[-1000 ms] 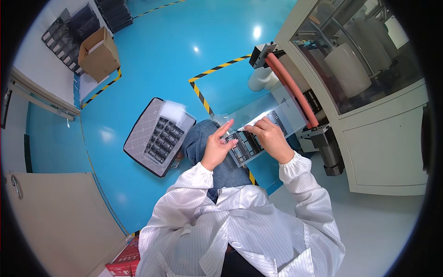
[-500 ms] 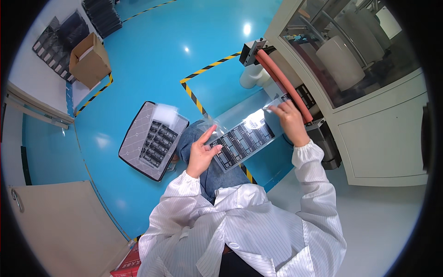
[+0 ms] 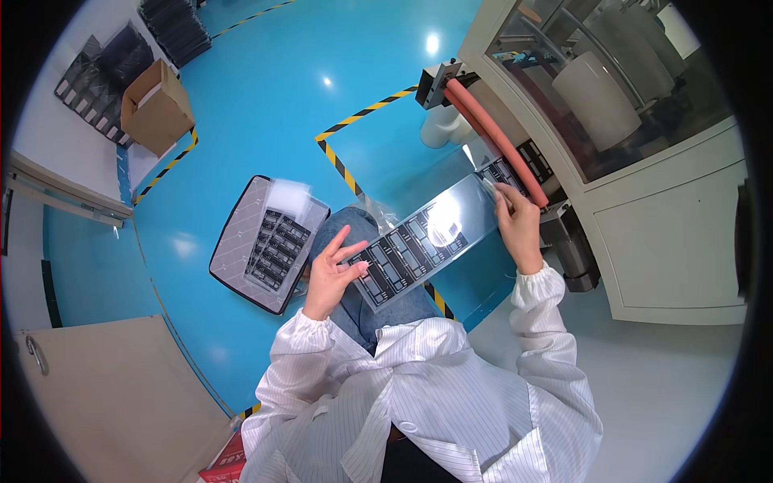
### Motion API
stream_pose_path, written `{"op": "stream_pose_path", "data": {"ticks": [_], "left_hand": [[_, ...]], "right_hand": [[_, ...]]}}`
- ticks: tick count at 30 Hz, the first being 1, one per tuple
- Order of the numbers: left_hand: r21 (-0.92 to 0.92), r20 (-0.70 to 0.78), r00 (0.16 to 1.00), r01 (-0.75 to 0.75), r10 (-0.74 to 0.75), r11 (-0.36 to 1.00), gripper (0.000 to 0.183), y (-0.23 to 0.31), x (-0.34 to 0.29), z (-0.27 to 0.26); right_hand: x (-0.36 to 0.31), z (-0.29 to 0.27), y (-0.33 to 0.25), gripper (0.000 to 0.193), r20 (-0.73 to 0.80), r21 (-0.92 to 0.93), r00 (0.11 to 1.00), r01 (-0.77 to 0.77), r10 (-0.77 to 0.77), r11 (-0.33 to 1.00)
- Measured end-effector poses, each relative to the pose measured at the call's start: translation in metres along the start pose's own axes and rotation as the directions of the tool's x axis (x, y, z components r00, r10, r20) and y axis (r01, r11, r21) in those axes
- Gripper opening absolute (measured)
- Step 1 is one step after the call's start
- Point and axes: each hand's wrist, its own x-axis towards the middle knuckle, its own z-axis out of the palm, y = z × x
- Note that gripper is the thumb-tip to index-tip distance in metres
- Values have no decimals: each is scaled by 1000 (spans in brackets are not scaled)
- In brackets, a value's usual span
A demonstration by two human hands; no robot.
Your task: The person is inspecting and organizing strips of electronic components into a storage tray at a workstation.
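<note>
A clear plastic film strip with black printed panels point(image 3: 407, 251) stretches across in front of me, and its right end runs up to the orange-red rollers point(image 3: 501, 145) of a machine. My left hand point(image 3: 325, 283) grips the strip's left end with the thumb on top, other fingers spread out. At the right, near the rollers, my right hand point(image 3: 522, 232) pinches the strip's edge between thumb and fingertips. Glare hides the strip's middle panels. Loose clear film lies along its far side. More printed panels show just behind the rollers.
Left of my knee, a dark-rimmed stool seat point(image 3: 229, 241) carries a stack of similar printed sheets point(image 3: 278, 245). The machine cabinet point(image 3: 668, 249) stands at the right, with white rolls point(image 3: 441, 127) below the rollers. A cardboard box point(image 3: 159, 109) sits at the far left.
The strip has shifted left and toward me, with my left hand at its end. More printed panels now show beside the rollers. My right hand has moved slightly right and nearer to me.
</note>
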Motion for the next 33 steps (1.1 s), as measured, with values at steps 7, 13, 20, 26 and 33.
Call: {"op": "stream_pose_path", "data": {"ticks": [7, 13, 20, 26, 33], "left_hand": [[62, 37, 999, -35, 32, 997, 64, 10, -10, -7], [107, -71, 997, -16, 24, 994, 60, 3, -21, -19], [173, -380, 910, -105, 165, 979, 47, -15, -11, -86], [299, -621, 753, -29, 218, 954, 48, -46, -3, -223], [932, -361, 850, 311, 384, 188, 103, -87, 40, -223]], "right_hand": [[1, 22, 5, 15, 36, -110, 998, 62, -58, 992], [-17, -15, -23, 11, 254, -285, 967, 49, 27, 957], [-61, -79, -25, 12, 568, -140, 746, -329, 348, 934], [-62, -67, -4, 14, 570, 56, 747, -452, 343, 891], [-53, -58, 6, 12, 574, 145, 751, -486, 326, 862]]}}
